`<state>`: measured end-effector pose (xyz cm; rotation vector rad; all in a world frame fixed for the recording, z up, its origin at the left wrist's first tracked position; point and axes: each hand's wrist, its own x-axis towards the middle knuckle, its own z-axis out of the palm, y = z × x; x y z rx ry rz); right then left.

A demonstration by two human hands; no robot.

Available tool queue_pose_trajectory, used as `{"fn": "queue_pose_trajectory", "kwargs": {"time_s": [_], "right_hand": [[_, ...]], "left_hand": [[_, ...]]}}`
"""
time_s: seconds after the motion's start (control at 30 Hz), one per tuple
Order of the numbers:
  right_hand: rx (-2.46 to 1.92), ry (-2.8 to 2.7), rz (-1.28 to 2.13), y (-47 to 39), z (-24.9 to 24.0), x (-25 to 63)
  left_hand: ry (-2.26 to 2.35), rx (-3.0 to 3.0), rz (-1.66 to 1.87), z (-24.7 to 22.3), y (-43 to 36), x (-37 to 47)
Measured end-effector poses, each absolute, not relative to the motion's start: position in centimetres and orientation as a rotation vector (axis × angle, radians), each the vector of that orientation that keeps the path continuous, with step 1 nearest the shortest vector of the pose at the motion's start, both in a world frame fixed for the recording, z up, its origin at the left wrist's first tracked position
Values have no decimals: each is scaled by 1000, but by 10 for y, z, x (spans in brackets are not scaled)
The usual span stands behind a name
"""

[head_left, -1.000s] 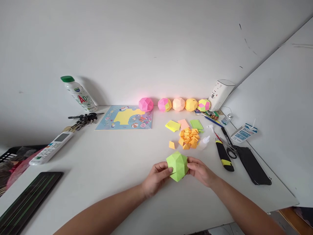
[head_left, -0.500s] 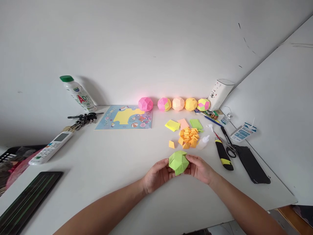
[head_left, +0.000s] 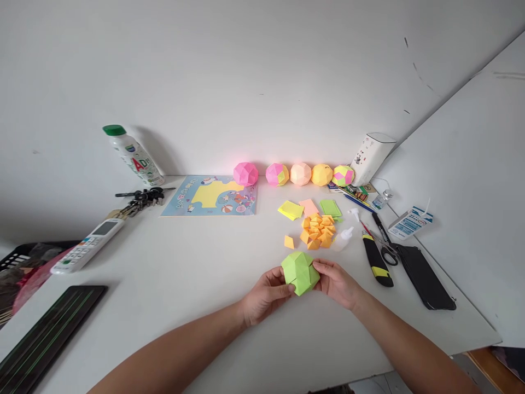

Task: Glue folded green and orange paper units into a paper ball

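A green folded-paper ball (head_left: 300,272) with flat facets is held between both hands above the white table. My left hand (head_left: 268,295) grips its left and lower side, the thumb lying across the near face. On the right, my right hand (head_left: 335,282) pinches the ball's edge with thumb and fingers; the fingertips behind it are hidden. Just beyond the ball lies a heap of orange folded-paper pieces (head_left: 318,231), and one loose orange piece (head_left: 289,242) sits to its left. Yellow paper squares (head_left: 291,210), pink paper (head_left: 309,207) and green paper squares (head_left: 330,208) lie behind the heap.
Several finished paper balls, one of them pink (head_left: 245,174), line the wall. To the right are a glue bottle (head_left: 342,238), a utility knife (head_left: 376,260), scissors (head_left: 388,254) and a black case (head_left: 424,276). On the left are a remote (head_left: 88,246), keys (head_left: 137,205) and a white bottle (head_left: 135,158).
The green paper ball has been turned in the hands. My left thumb has moved from its upper left side down onto the lower near face. The right hand stays nearly in place.
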<state>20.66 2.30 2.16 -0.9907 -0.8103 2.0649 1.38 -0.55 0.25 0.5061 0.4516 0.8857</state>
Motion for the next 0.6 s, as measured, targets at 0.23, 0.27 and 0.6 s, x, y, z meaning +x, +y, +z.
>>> {"fn": "queue_pose_trajectory", "kwargs": {"time_s": [0.23,0.27,0.6], "right_hand": [[-988,-950,2003,21,26,208],[-996,-956,2005,21,26,208],[-982,-1013,2003,19,26,210]], "left_hand": [[521,661,856,2,-9,11],[529,689,839,2,-10,10],[450,517,867,0,-5,10]]}}
